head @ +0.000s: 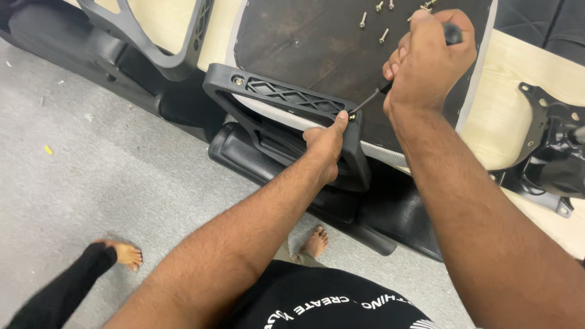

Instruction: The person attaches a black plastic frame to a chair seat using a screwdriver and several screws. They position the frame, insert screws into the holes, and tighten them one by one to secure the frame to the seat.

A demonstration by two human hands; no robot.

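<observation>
The right hand (426, 58) is clenched around the black handle of a screwdriver (370, 100), whose thin shaft slants down and to the left from below the knuckles until its tip meets a brass-coloured screw (353, 114) at the near corner of a black plastic armrest bracket (286, 106). The left hand (326, 143) grasps that bracket just beneath the screw, thumb tip pressed up beside the screw head and the other fingers wrapped around the frame's edge, so the bracket sits tight against the dark underside of the upturned chair seat (317, 42). To drive this screw well, the shaft looks as though it should be brought closer to square with the screw head; at the present slant the tip could slip out and skid toward the left thumb, which lies very near. Firm pressure along the shaft while turning, with the left hand holding the bracket from shifting, would probably keep the hole lined up. A second screw (238, 80) already sits at the bracket's far corner, well away from both hands. Loose screws (382, 35) lie on the seat underside just left of the right fingers, within easy reach. A metal base plate (548, 146) rests off to the right of the right wrist.
</observation>
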